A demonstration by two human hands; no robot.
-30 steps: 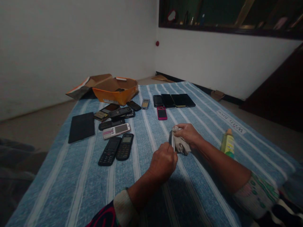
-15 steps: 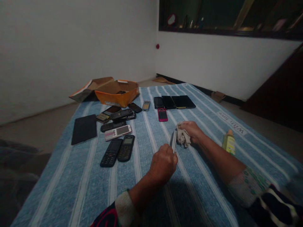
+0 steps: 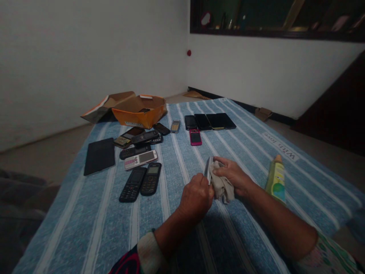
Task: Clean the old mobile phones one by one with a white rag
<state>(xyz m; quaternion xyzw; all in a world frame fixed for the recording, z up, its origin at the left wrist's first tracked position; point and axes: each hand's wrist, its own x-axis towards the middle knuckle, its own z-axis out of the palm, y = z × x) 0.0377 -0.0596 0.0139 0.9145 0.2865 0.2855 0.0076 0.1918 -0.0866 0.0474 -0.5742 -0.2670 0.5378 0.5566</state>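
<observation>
My left hand (image 3: pixel 196 198) is closed around the lower end of a silver-edged mobile phone (image 3: pixel 209 169), held on edge above the striped cloth. A crumpled beige rag (image 3: pixel 222 184) is gripped in my right hand (image 3: pixel 232 175) and pressed against the phone's right side. The phone's screen and keys are turned out of sight. Beyond my hands a pink phone (image 3: pixel 195 137) lies flat below a row of black phones (image 3: pixel 202 121). Left of my left hand lie two black keypad phones (image 3: pixel 151 179) and a white-and-pink phone (image 3: pixel 141 160).
An open orange cardboard box (image 3: pixel 139 116) stands at the far left, with more phones piled before it. A black tablet-like slab (image 3: pixel 99 156) lies near the left edge. A yellow-green bottle (image 3: pixel 276 180) lies right of my right forearm. Blue striped cloth (image 3: pixel 108 236) covers the surface.
My right hand has moved down and nearer with the rag, from the phone's upper end to along its side. My left hand keeps its hold, almost still. The view has shifted slightly.
</observation>
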